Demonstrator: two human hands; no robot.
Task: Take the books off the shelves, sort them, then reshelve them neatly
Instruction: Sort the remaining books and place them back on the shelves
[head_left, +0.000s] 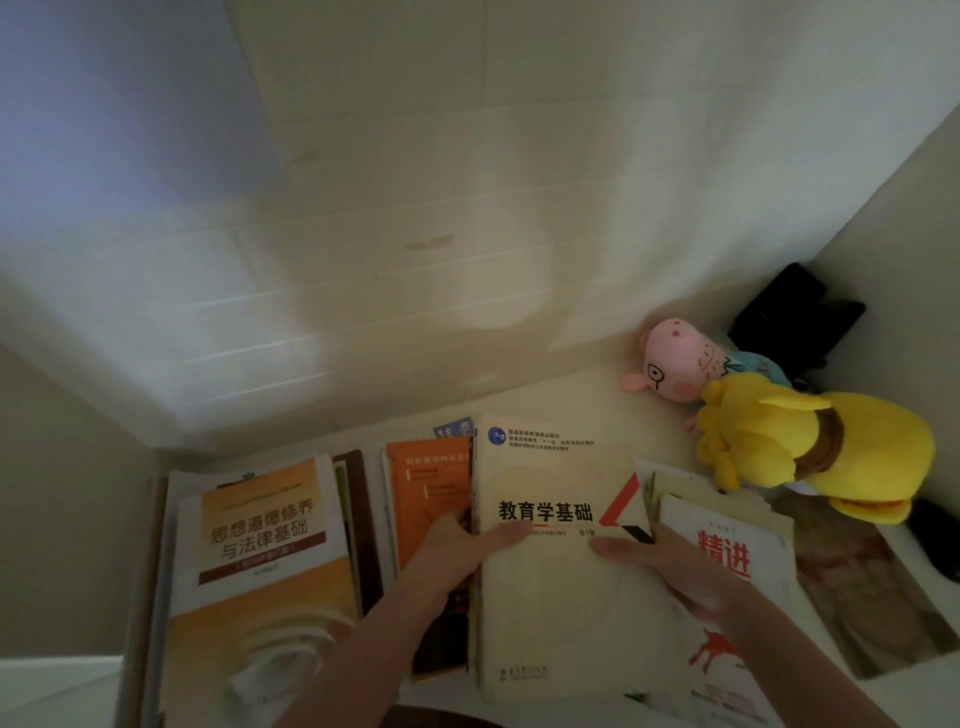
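**Both hands on the cream book, middle of the table**

We're looking down at books laid flat on a white table (597, 395). The cream book (566, 597) lies face up in the middle, black title on the cover.

- The left hand (457, 545) grips the cream book's left edge. The thumb lies flat on the cover and the fingers (458, 521) curl round the spine side.
- The right hand (680, 569) grips its right edge. The thumb is on the cover and the fingers (670, 538) are clamped at the edge. Their tips are hidden.
- We can't tell whether the cream book is lifted or resting.

Everything else, placed from the cream book:
- An orange book (428, 488) is just left of it, partly under the left hand.
- A yellow-orange book (260, 551) is further left, on top of a stack.
- The corner of a blue book (454, 428) pokes out at the cream book's upper left.
- A white book (727, 561) with red characters is just right of it, on top of another stack and under the right wrist.
- A pig plush (680, 364) and a yellow plush (810, 447) lie up and to the right, touching each other.
- A black object (800, 312) is behind them in the corner. It is too dark to identify.
- A blurred print (857, 603) lies flat at far right.
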